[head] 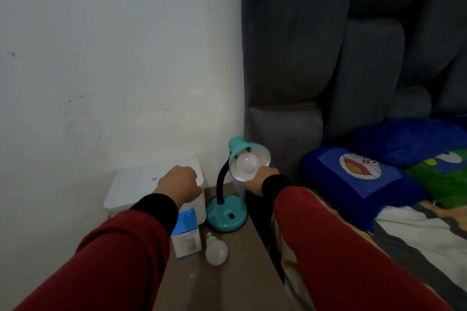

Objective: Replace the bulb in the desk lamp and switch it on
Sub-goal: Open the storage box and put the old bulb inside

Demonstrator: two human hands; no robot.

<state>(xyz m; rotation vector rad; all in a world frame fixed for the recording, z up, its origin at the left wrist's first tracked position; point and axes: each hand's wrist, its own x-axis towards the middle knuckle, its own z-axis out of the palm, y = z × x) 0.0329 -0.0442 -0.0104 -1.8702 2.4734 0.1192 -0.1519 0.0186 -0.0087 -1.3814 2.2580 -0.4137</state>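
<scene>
A teal desk lamp (227, 216) with a black bendy neck stands on a brown bedside table (227, 283). Its shade (238, 146) is tipped toward me, and a white bulb (247, 163) sits inside it, unlit. My right hand (260, 179) grips the shade's lower right rim. My left hand (177, 183) hovers as a closed fist left of the lamp, over a white container, with nothing visible in it. A second white bulb (216, 251) lies loose on the table in front of the lamp base. A blue and white bulb box (187, 237) lies beside it.
A white lidded container (134, 184) stands against the wall at the back left of the table. The bed with a grey padded headboard (328, 58) and a blue cartoon pillow (358, 174) borders the table on the right.
</scene>
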